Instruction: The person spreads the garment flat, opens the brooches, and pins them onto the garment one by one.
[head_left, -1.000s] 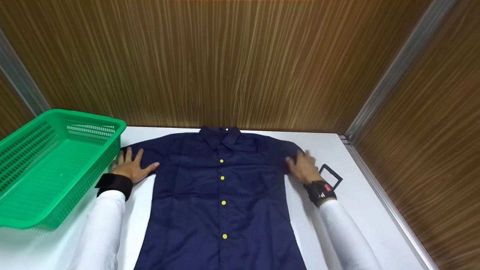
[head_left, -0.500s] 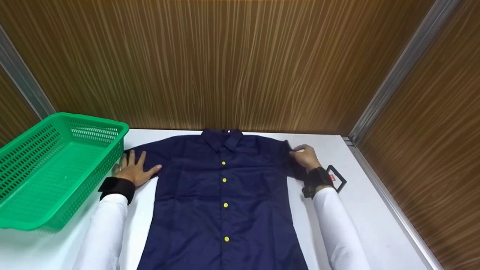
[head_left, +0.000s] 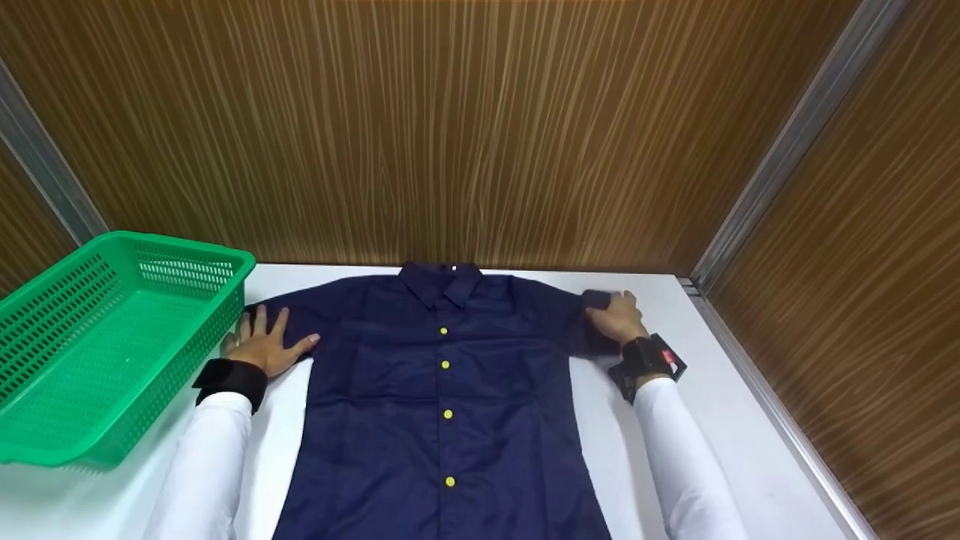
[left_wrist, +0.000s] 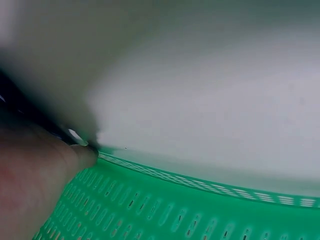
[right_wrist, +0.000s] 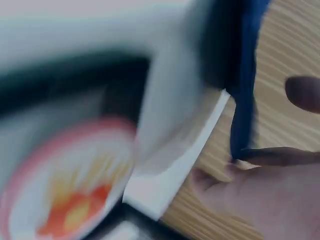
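Observation:
A navy short-sleeved shirt [head_left: 390, 405] with a collar and yellow buttons lies spread, front up, on the white table. My left hand [head_left: 266, 346] rests on its left-side sleeve, fingers spread and straight. In the left wrist view, part of that hand [left_wrist: 35, 175] appears beside a green basket. My right hand [head_left: 619, 319] is at the cuff of the other sleeve [head_left: 592, 324], which is raised and blurred. In the right wrist view, the fingers [right_wrist: 250, 190] pinch the navy fabric edge [right_wrist: 245, 115]. The shirt's hem lies outside the head view.
The green basket [head_left: 225, 300] stands at the left, close to my left hand. A dark square frame [head_left: 681, 367] shows beside my right wrist, partly hidden. Wood-patterned panels [head_left: 450, 135] rise behind the white table [head_left: 720, 420] and along its right side.
My right hand went from lying on the right-side sleeve to pinching its cuff and lifting it. It has since shifted slightly outward with the cuff. The left hand stays on its sleeve.

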